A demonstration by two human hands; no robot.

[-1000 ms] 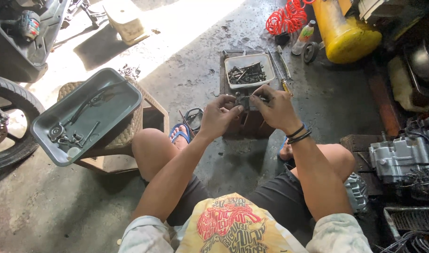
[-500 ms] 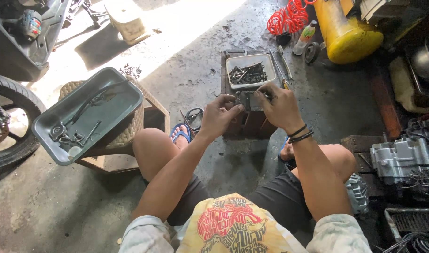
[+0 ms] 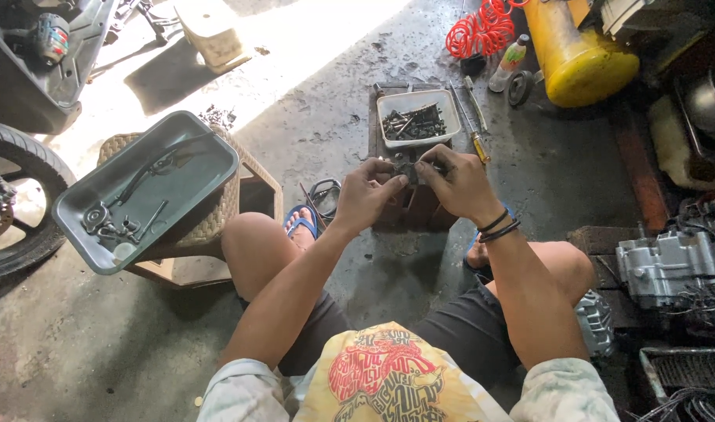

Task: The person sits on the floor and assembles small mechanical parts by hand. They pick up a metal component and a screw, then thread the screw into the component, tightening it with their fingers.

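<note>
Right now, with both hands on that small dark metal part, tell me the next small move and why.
Probably keep the small dark metal part pinched between the left hand and the right hand, directly above the dark wooden block. The white plastic tray of dark bolts lies just beyond, so anything that slips stays close.

Two hands: left hand, right hand. One small dark part between them. One white tub of bolts. One grey tray. One yellow tank. One red coiled hose. One tyre. Two black wristbands.
</note>
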